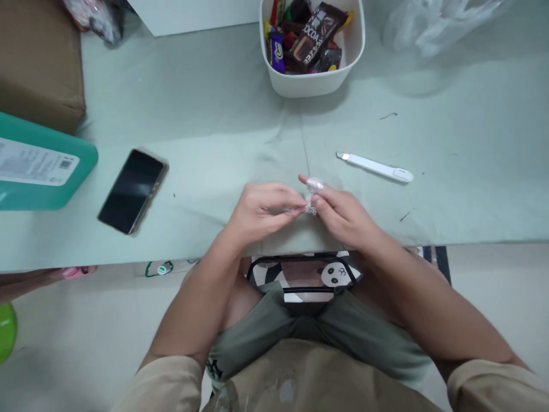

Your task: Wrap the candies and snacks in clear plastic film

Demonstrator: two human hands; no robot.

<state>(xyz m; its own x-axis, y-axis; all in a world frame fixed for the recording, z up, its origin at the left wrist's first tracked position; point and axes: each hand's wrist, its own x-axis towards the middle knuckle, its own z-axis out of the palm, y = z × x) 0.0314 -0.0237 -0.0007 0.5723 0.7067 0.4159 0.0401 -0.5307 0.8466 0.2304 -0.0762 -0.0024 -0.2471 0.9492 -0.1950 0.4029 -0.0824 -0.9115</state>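
A small crumpled piece of clear plastic film (pixel 315 184) is between my two hands, just above the table's front edge. My left hand (pixel 263 210) pinches its lower left part between thumb and fingertips. My right hand (pixel 345 216) has its thumb pressed on the film, and some of it lies over the index finger, whose tip sticks out beyond. Whether anything sits inside the film, I cannot tell. To the right of my right hand lies a slim white tool (pixel 375 167) with a metal tip, touched by neither hand.
A white bin (pixel 311 86) of wrapped snacks stands at the back. On the left are a phone (pixel 134 191), a green container (pixel 81 166) and a cardboard box (pixel 40 68). Clear plastic bags (pixel 433 26) lie back right. The pale green tablecloth (pixel 193 114) has dark threads on it.
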